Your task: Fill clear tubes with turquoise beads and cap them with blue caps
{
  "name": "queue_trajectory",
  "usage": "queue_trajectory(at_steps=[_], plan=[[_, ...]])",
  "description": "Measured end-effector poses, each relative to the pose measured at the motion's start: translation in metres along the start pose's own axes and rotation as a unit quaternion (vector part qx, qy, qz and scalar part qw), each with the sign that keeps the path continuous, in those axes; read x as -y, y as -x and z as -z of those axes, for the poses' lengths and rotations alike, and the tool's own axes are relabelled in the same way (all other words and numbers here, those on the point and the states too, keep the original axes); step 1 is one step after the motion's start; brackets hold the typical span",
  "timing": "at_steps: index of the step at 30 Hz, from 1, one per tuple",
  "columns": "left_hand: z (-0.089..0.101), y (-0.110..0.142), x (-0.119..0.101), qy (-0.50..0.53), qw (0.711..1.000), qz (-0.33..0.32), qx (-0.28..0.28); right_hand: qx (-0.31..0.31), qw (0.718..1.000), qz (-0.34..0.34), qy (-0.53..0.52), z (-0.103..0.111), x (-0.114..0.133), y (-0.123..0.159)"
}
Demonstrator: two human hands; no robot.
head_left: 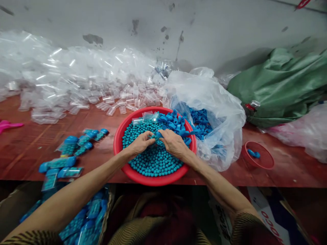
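Round turquoise beads [155, 166] sit in the circular red plastic basin [156, 181], centre frame. Right hand [174, 143] pinches a small blue plastic piece [158, 135]; what left hand [141, 143] grips, we cannot tell. A loose pinch, we judge, could drop the piece.

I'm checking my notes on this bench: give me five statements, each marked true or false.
The left hand and right hand are over the red basin. True.
The red basin holds one kind of item. False: it holds teal beads, blue pieces and clear sleeves.
A small basket stands right of the translucent bag. True.
The small basket is full. False: only a few blue pieces show in it.
Bead-filled packs lie left of the red basin. True.
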State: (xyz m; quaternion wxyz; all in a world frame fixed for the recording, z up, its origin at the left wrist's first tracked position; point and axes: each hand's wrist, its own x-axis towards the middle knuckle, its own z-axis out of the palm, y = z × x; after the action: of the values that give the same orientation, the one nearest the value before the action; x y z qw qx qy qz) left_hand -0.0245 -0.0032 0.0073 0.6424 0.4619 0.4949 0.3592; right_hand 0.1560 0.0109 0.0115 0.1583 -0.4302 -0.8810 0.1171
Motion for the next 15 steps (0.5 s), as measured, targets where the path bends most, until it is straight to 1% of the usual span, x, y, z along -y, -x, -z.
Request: queue_trajectory(at_steps=[1,3,5,6,7,8,10,12,15], plan=[[0.0,0.001,0.001,0.003,1.0,0.008,-0.001,0.018,1.0,0.01,0.012,0.0,0.001,0.002],[0.002,0.002,0.002,0.011,1.0,0.025,-0.008,0.062,0.998,0.004,0.007,0.004,-0.001,0.006],[0.004,0.004,0.002,0.019,0.999,0.036,-0.003,0.1,0.994,-0.014,-0.034,0.011,-0.005,0.009],[0.005,0.006,0.002,0.02,0.999,0.036,0.003,0.099,0.993,-0.026,-0.064,0.014,-0.007,0.009],[0.005,0.007,0.002,0.019,0.999,0.033,0.009,0.079,0.991,-0.042,-0.1,0.017,-0.007,0.009],[0.005,0.008,0.002,0.019,0.999,0.028,0.015,0.046,0.988,-0.057,-0.138,0.019,-0.006,0.008],[0.002,0.01,0.002,0.019,1.0,0.01,0.019,-0.015,0.975,-0.078,-0.208,0.018,0.0,0.004],[-0.001,0.013,0.002,0.016,1.0,-0.005,0.024,-0.035,0.962,-0.084,-0.258,0.014,0.008,0.002],[-0.006,0.016,0.003,0.021,0.999,-0.012,0.028,-0.044,0.951,-0.088,-0.293,0.005,0.017,0.0]])
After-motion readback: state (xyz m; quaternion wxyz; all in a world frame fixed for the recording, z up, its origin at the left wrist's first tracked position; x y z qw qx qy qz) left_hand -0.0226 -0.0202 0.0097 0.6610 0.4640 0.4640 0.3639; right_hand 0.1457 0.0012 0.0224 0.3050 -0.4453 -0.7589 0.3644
